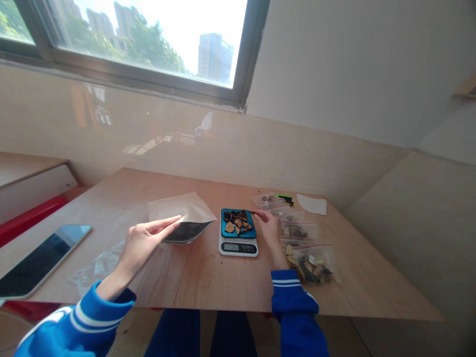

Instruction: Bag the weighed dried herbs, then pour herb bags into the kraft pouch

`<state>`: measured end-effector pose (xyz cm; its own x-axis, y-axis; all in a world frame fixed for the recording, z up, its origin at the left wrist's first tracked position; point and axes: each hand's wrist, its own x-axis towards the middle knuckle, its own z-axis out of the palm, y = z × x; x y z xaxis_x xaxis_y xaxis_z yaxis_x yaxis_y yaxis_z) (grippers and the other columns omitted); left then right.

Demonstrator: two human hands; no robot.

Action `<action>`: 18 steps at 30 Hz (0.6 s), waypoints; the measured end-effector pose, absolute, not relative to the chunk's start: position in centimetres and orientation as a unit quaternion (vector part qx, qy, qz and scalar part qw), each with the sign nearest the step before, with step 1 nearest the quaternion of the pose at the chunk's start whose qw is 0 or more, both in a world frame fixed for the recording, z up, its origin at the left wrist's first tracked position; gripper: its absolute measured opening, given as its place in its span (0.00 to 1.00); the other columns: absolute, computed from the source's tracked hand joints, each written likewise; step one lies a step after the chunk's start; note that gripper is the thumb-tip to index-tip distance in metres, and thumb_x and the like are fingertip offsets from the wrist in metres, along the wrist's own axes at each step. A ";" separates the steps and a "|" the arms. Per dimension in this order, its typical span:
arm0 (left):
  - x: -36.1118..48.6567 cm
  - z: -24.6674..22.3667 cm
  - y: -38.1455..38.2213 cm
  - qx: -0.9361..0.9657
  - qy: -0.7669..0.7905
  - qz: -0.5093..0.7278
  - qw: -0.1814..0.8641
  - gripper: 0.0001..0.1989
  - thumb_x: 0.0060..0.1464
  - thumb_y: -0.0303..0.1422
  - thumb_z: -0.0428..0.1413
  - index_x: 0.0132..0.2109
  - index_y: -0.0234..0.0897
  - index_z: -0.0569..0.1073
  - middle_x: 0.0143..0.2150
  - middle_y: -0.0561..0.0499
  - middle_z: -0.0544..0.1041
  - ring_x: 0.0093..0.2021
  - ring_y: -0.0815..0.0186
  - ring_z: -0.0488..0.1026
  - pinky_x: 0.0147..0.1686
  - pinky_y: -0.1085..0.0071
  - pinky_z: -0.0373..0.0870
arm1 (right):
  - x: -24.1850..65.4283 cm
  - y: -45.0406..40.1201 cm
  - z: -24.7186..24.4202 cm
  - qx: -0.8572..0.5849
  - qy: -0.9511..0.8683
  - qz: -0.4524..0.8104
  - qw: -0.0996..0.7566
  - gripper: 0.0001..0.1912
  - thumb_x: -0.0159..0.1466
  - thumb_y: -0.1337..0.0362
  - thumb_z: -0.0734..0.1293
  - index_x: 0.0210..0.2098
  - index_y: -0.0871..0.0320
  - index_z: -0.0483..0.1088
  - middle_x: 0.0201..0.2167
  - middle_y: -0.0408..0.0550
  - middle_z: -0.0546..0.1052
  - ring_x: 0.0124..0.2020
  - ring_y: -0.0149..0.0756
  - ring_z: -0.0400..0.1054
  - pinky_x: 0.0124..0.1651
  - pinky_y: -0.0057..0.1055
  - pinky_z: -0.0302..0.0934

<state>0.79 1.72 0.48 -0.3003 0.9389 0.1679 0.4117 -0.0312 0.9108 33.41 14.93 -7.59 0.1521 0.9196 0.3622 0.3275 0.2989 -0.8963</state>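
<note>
My left hand (147,238) pinches the rim of a pale pouch (178,207) with a dark inside, which lies tilted on the table with its mouth toward me. To the right of it stands a white digital kitchen scale (238,254) with a blue tray (228,233) on top. Brown and blackish dried slices (238,223) are heaped in the tray. At the tray's right rim, my right hand (268,225) has thumb and finger closed together. Something thin and dark shows at the fingertips, too small to name.
Several clear zip bags of dried pieces (314,267) lie in a row on the right. Beyond them are a white paper (312,204) and a black-and-green object (285,199). Crumpled clear plastic (98,267) and a tablet-like device (40,260) lie on the left.
</note>
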 end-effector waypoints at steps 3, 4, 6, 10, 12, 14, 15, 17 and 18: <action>0.8 0.4 1.8 0.531 0.644 0.484 0.261 0.16 0.44 0.46 0.61 0.40 0.48 0.81 0.43 0.56 0.81 0.50 0.54 0.76 0.56 0.60 0.69 | 33.0 15.3 -8.3 -0.521 -0.636 0.273 0.500 0.09 0.55 0.63 0.66 0.32 0.57 0.78 0.35 0.53 0.82 0.38 0.44 0.76 0.47 0.43 0.69; 0.9 0.4 1.8 0.531 0.645 0.483 0.261 0.16 0.44 0.46 0.61 0.40 0.48 0.81 0.43 0.56 0.81 0.50 0.54 0.76 0.56 0.60 0.69 | 32.9 15.2 -8.3 -0.521 -0.647 0.269 0.487 0.10 0.56 0.64 0.65 0.32 0.57 0.79 0.36 0.52 0.82 0.39 0.44 0.76 0.47 0.43 0.68; 0.9 0.5 1.8 0.530 0.647 0.481 0.264 0.16 0.44 0.46 0.61 0.40 0.48 0.81 0.43 0.57 0.81 0.51 0.55 0.76 0.56 0.60 0.69 | 32.8 14.6 -8.2 -0.520 -0.664 0.262 0.469 0.11 0.57 0.66 0.64 0.33 0.55 0.79 0.38 0.50 0.82 0.42 0.43 0.75 0.50 0.42 0.67; 0.9 0.8 1.8 0.527 0.647 0.481 0.268 0.17 0.43 0.46 0.61 0.41 0.47 0.81 0.43 0.57 0.81 0.51 0.55 0.76 0.57 0.60 0.68 | 33.3 13.5 -7.0 -0.516 -0.680 0.250 0.458 0.14 0.59 0.65 0.62 0.39 0.55 0.78 0.42 0.50 0.81 0.46 0.42 0.74 0.53 0.41 0.64; 1.0 0.9 1.8 0.531 0.645 0.481 0.265 0.16 0.44 0.45 0.61 0.41 0.46 0.81 0.43 0.56 0.81 0.51 0.55 0.76 0.57 0.60 0.68 | 33.7 12.4 -6.0 -0.514 -0.672 0.246 0.473 0.15 0.61 0.62 0.61 0.42 0.56 0.77 0.45 0.52 0.80 0.49 0.43 0.73 0.55 0.42 0.63; 1.0 0.9 1.7 0.539 0.642 0.480 0.260 0.16 0.44 0.45 0.61 0.40 0.46 0.81 0.43 0.55 0.81 0.51 0.54 0.76 0.56 0.59 0.68 | 34.3 10.6 -5.1 -0.512 -0.647 0.253 0.504 0.16 0.63 0.59 0.61 0.44 0.58 0.76 0.47 0.53 0.79 0.50 0.43 0.72 0.56 0.43 0.62; 1.1 0.8 1.6 0.543 0.640 0.481 0.254 0.16 0.44 0.45 0.61 0.40 0.45 0.81 0.43 0.54 0.81 0.50 0.54 0.76 0.56 0.59 0.69 | 34.6 9.3 -4.8 -0.514 -0.630 0.262 0.521 0.17 0.63 0.57 0.61 0.44 0.58 0.76 0.47 0.54 0.79 0.50 0.44 0.72 0.56 0.44 0.62; 1.2 0.5 1.5 0.550 0.638 0.486 0.234 0.16 0.44 0.45 0.60 0.39 0.45 0.81 0.42 0.53 0.82 0.49 0.54 0.76 0.54 0.58 0.70 | 35.3 6.1 -4.7 -0.526 -0.586 0.283 0.547 0.18 0.62 0.54 0.63 0.44 0.58 0.76 0.46 0.54 0.79 0.49 0.45 0.73 0.54 0.44 0.64; 1.3 0.3 1.5 0.552 0.637 0.490 0.222 0.16 0.44 0.45 0.59 0.39 0.45 0.81 0.42 0.52 0.82 0.48 0.54 0.77 0.53 0.58 0.71 | 35.6 4.3 -4.9 -0.539 -0.559 0.290 0.559 0.19 0.61 0.52 0.64 0.43 0.58 0.76 0.44 0.55 0.80 0.46 0.45 0.74 0.52 0.43 0.65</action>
<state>1.31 1.51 0.34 -0.2914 0.9210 0.2583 0.4853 -0.0904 0.8697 35.64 4.28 -4.94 0.2064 0.9275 0.3117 0.2789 0.2495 -0.9273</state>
